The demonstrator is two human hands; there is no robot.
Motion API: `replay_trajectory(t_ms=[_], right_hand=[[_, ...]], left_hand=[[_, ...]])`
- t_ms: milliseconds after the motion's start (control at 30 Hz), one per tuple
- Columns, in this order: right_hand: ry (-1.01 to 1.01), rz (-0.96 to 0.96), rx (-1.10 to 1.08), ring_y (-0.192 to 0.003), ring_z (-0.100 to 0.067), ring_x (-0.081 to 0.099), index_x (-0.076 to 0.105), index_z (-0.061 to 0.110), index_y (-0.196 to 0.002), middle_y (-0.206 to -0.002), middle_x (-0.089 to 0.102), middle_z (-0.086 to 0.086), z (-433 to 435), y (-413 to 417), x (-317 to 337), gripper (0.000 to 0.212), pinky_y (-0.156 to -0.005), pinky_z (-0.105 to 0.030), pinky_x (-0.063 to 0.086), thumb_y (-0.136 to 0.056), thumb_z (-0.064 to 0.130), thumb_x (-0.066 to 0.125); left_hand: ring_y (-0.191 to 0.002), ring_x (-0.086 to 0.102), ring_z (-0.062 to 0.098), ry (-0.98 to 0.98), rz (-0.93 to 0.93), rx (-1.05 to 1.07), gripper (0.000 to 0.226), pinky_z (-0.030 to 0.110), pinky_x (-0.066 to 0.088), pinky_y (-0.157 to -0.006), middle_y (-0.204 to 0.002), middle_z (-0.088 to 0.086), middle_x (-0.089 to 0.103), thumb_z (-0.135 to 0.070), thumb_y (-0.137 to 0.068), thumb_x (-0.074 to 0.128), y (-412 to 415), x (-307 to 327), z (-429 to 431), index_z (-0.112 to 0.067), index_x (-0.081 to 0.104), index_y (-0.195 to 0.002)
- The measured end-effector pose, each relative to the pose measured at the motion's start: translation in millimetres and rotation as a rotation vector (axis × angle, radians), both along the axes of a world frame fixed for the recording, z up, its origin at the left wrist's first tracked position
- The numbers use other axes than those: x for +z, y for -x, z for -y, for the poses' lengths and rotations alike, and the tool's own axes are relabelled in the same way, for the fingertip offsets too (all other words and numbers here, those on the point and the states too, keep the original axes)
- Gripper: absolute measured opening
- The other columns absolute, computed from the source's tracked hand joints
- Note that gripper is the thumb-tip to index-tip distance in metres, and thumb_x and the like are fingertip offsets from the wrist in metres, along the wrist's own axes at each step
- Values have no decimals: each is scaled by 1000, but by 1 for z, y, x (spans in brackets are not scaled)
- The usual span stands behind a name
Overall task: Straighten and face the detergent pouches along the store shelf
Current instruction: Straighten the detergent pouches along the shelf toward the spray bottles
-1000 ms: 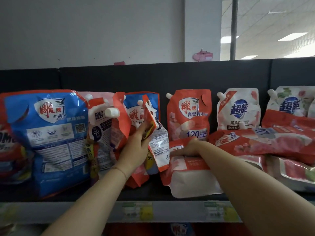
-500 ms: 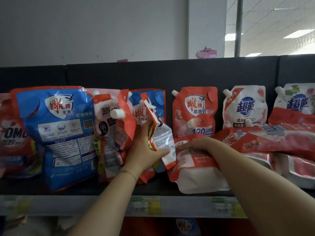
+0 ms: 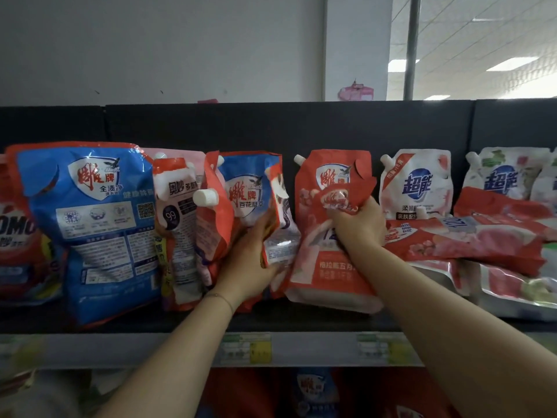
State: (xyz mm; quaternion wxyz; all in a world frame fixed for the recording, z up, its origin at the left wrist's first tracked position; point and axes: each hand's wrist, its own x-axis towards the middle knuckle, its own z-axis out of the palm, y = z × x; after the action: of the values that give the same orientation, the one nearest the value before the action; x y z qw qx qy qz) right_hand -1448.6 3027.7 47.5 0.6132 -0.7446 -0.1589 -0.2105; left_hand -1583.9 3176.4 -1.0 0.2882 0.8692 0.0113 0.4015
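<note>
Detergent pouches line a dark shelf (image 3: 301, 322). My right hand (image 3: 358, 224) grips the crumpled top of a red and white pouch (image 3: 328, 276), which stands nearly upright in front of another red pouch (image 3: 334, 170). My left hand (image 3: 250, 260) holds a narrow pouch turned edge-on (image 3: 280, 233), its fingers spread between it and a red pouch with a white cap (image 3: 212, 218). A blue pouch (image 3: 250, 188) stands behind them. A big blue pouch (image 3: 96, 224) leans at the left.
Several red pouches (image 3: 470, 239) lie flat in a pile at the right, with white pouches (image 3: 417, 185) standing behind them against the dark back panel. Price tags (image 3: 247, 348) sit on the shelf's front rail. More pouches show on the shelf below.
My right hand has lifted the red and white pouch from lying flat to nearly upright, gripping its top. My left hand has slid lower on the edge-on pouch. The camera has come closer.
</note>
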Motion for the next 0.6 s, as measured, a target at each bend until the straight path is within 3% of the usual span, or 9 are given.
replay_trajectory(t_ms=[100, 233, 367, 467, 600], right_hand=[[-4, 215, -109, -88, -22, 62, 54, 26, -104, -82, 61, 14, 8, 16, 10, 33, -98, -44, 42, -81, 45, 69], [87, 198, -230, -104, -30, 56, 39, 14, -139, -111, 64, -5, 10, 26, 1, 68, -97, -38, 32, -86, 51, 62], [189, 326, -189, -102, -32, 57, 41, 5, -131, -110, 63, -11, 9, 34, -10, 63, -91, -41, 36, -91, 51, 56], [217, 419, -64, -98, -32, 58, 42, 4, -124, -104, 62, -9, 20, 40, -11, 51, -88, -44, 43, -91, 39, 59], [237, 447, 99, -101, -27, 61, 41, 8, -129, -111, 63, -6, 35, 40, -7, 49, -85, -47, 51, -92, 33, 60]], left_hand=[[-135, 39, 5, -28, -69, -12, 100, 40, 39, -110, -144, -17, 43, -17, -75, 78, -11, -3, -2, -49, 16, -145], [-128, 48, 12, -4, -74, 80, 95, 42, 46, -102, -138, -9, 49, -27, -67, 73, -28, -4, 1, -45, 18, -143], [-115, 57, 23, 63, -66, 173, 77, 44, 50, -94, -129, 1, 57, -51, -68, 58, -38, 1, 26, -35, 29, -138], [-106, 62, 29, 191, 37, 259, 51, 43, 51, -88, -117, 7, 64, -46, -89, 58, -46, 10, 39, -18, 41, -128], [-102, 62, 37, 273, 85, 263, 34, 45, 50, -86, -111, 15, 66, -35, -98, 49, -51, 24, 45, -10, 47, -120]])
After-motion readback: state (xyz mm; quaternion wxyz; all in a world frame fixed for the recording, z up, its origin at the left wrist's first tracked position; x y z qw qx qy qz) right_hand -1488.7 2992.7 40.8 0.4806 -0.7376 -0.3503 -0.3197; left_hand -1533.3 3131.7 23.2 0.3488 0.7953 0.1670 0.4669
